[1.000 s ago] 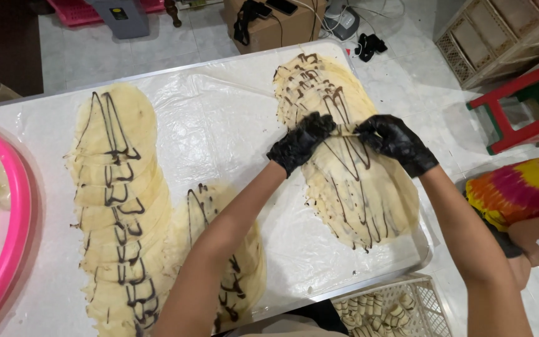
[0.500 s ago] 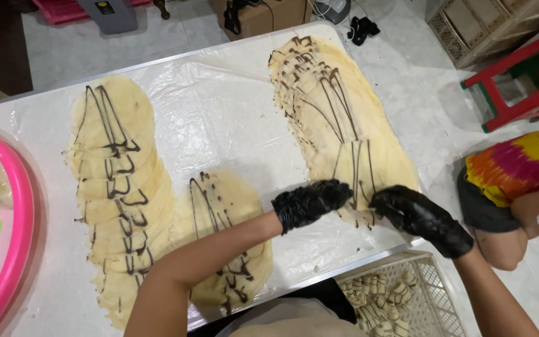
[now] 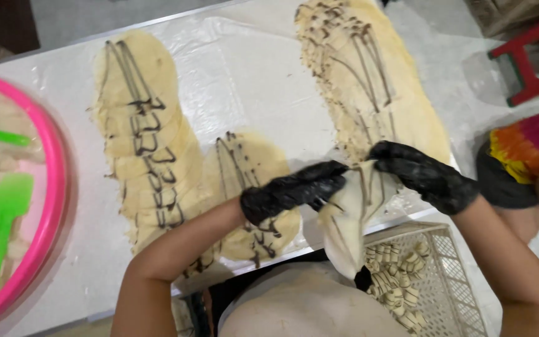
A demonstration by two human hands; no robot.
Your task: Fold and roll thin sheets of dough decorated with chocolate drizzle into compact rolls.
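The left hand (image 3: 294, 190) and the right hand (image 3: 422, 175), both in black gloves, were closed on the top edge of a thin dough piece (image 3: 347, 231) with dark chocolate lines. The piece hung down from the fingers over the near edge of the table (image 3: 244, 87), above a white wire basket (image 3: 450, 274) with small rolled pastries (image 3: 400, 281) inside.

The table was covered with a clear plastic sheet. A long dough strip (image 3: 369, 81) lay at the far right, just beside the right hand. Another long strip (image 3: 145, 143) lay to the left, and a shorter one (image 3: 251, 187) was partly under the left forearm.

At the left edge was a pink basin (image 3: 51, 206) with a green spatula (image 3: 1, 224). A red stool (image 3: 531, 56) stood on the grey floor at the far right, and a person in a colourful shirt (image 3: 531, 150) sat near it.
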